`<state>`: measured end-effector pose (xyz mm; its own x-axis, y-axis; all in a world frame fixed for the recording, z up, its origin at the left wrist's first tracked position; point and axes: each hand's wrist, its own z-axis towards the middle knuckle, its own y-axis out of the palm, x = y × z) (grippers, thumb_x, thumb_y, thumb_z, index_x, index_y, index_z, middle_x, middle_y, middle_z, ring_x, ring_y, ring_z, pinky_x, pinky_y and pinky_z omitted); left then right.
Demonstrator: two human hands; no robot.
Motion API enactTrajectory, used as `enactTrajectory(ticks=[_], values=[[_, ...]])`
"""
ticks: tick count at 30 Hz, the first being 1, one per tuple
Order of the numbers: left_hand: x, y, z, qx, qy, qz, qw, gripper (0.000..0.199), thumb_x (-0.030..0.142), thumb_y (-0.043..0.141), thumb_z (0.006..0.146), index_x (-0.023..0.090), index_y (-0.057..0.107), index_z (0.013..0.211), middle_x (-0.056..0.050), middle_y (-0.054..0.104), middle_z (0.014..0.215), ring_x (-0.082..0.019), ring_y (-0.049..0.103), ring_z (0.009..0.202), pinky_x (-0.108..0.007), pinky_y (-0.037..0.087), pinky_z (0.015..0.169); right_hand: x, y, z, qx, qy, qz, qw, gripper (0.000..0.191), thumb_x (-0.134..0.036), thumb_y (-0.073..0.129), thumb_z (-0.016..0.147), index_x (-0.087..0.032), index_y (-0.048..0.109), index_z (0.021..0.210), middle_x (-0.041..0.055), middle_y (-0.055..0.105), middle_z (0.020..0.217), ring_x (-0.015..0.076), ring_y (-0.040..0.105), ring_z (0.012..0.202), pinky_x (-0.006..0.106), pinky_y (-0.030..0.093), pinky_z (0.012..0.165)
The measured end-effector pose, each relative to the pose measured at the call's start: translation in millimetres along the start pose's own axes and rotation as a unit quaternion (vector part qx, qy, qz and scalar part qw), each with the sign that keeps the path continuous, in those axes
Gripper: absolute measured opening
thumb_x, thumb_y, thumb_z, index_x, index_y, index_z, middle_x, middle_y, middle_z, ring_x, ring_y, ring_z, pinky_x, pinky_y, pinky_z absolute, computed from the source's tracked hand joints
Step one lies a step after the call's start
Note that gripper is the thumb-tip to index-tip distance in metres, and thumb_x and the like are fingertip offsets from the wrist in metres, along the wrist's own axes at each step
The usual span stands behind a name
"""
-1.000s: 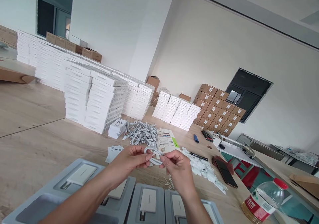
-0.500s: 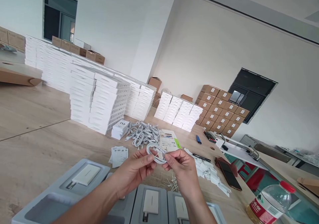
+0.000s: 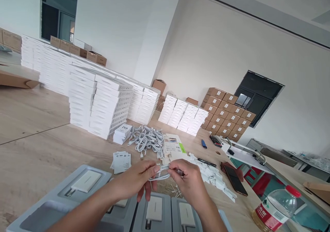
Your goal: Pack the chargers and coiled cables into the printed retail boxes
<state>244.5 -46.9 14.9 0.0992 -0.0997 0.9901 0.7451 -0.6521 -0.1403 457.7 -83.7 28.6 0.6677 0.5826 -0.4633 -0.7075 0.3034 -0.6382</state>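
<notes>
A coiled white cable is held between my two hands above the table. My left hand pinches the coil's left side between thumb and fingers. On its right side, my right hand grips the cable, fingertips together. Beneath my hands lie grey trays, each pocket holding a white rectangular device with a short cable end. Beyond the hands is a pile of coiled white cables. Short white ties are scattered beside my right hand.
White boxes stand in tall stacks at the back left. Printed cards, white paper strips, a black pen and a phone lie on the table. A plastic bottle stands at right. Brown cartons are stacked behind.
Both hands have lowered slightly with the cable coil. The coil has tilted from facing me to nearly flat, and my right hand has turned over it. The view has shifted slightly.
</notes>
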Motion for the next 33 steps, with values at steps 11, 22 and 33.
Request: enactTrajectory(ticks=[11,22,33], values=[[-8,0.7,5,0.186,0.096,0.197,0.958,0.038,0.056,0.037,0.096,0.025,0.047,0.078,0.001,0.053,0.068,-0.021,0.052,0.066,-0.03,0.035,0.063,-18,12,2,0.031,0.033,-0.197,0.979,0.019,-0.021,0.059,0.089,-0.022,0.065,0.071,0.0022,0.06,0.07,0.0172,0.054,0.062,0.027,0.035,0.057],[-17,12.1,16,0.164,0.076,-0.031,0.983,0.046,0.068,0.043,0.089,0.024,0.052,0.086,0.004,0.044,0.077,-0.014,0.043,0.065,-0.024,0.039,0.058,-31,28,5,0.085,0.12,0.083,0.986,0.029,-0.043,0.049,0.096,-0.022,0.057,0.079,-0.0029,0.055,0.057,0.0138,0.05,0.052,0.024,0.038,0.049],[-3,16.5,10,0.172,0.006,-0.145,0.974,0.054,0.075,0.062,0.071,0.022,0.055,0.08,0.003,0.049,0.073,-0.012,0.042,0.063,-0.022,0.032,0.053,-21,39,3,0.069,0.174,0.233,0.954,0.03,-0.048,0.056,0.093,-0.019,0.061,0.083,0.003,0.069,0.07,0.0157,0.063,0.058,0.025,0.045,0.055]])
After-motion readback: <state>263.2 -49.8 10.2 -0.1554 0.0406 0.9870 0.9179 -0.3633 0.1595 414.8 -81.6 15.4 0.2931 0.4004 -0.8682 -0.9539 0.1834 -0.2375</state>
